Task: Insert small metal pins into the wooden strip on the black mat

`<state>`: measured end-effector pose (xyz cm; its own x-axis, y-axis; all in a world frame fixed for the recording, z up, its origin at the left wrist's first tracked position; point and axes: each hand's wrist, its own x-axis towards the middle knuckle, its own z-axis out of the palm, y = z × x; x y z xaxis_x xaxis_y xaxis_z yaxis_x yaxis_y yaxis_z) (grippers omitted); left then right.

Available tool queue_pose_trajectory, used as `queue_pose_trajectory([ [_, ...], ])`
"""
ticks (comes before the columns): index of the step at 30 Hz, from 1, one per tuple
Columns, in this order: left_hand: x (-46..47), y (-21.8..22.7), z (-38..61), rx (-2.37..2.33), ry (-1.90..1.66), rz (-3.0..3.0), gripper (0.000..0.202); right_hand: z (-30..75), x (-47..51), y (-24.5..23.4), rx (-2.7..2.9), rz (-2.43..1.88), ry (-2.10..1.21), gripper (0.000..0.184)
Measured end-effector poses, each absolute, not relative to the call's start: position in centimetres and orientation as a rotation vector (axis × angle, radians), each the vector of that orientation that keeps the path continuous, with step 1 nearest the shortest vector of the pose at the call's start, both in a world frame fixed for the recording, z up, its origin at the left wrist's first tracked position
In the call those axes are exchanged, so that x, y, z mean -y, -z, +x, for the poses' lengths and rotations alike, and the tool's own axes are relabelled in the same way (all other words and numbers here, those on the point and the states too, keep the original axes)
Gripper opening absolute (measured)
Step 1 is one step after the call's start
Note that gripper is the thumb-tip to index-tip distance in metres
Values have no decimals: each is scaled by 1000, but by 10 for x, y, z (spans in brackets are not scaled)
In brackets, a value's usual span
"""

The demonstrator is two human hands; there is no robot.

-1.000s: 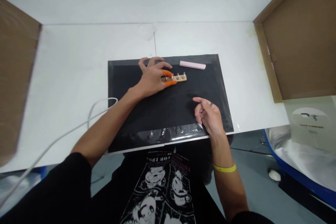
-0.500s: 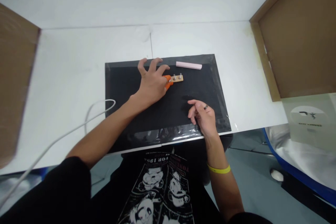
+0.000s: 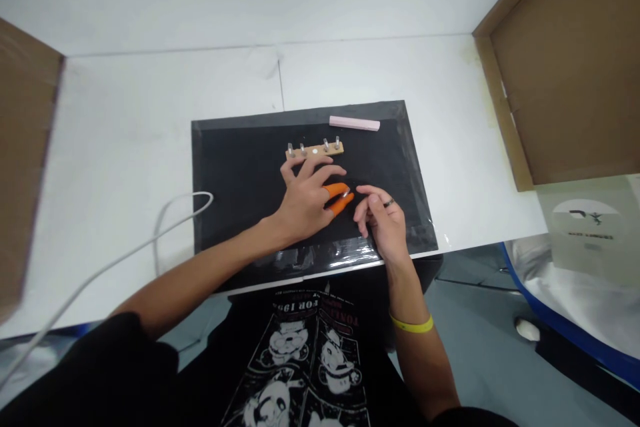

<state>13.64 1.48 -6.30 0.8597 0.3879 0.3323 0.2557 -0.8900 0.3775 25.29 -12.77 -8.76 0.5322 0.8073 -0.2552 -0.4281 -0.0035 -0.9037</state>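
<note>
My left hand [image 3: 307,203] is over the black mat, with orange covers [image 3: 336,189] on its thumb and index finger. Those two fingertips pinch a small shiny piece [image 3: 347,192], too small to make out fully. Its other fingers are spread just in front of a narrow wooden strip [image 3: 315,151], which lies on the mat with several upright metal hooks and a white spot at its middle. My right hand [image 3: 387,223], wearing a dark ring, hovers at the mat's right front. Its index finger points toward the shiny piece, the others loosely curled, with nothing visible in them.
A pale pink bar [image 3: 354,123] lies near the back edge of the black mat [image 3: 240,180]. On the left, a white cable [image 3: 150,240] runs across the white table. Cardboard panels [image 3: 575,73] stand at both sides.
My left hand has drawn back from the wooden strip toward my right hand, with the shiny piece between its orange-covered fingertips. The whole strip now shows. My right hand has barely moved.
</note>
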Motion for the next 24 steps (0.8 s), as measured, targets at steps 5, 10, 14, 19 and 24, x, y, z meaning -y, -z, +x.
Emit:
queue_pose_trajectory([
  [5, -12, 78, 145, -470, -568, 2661, 15, 253, 127, 88, 350, -1195, -969, 44],
  [10, -14, 91, 146, -334, -550, 2626, 13, 252, 129, 90, 377, -1239, -935, 42],
  [14, -15, 98, 146, -335, -570, 2572, 11, 250, 130, 91, 378, -1262, -872, 36],
  [19, -16, 101, 147, -323, -581, 2553, 12, 245, 130, 74, 419, -1243, -863, 33],
  [24, -15, 104, 147, -333, -574, 2574, 15, 232, 136, 22, 715, -1207, -845, 9],
])
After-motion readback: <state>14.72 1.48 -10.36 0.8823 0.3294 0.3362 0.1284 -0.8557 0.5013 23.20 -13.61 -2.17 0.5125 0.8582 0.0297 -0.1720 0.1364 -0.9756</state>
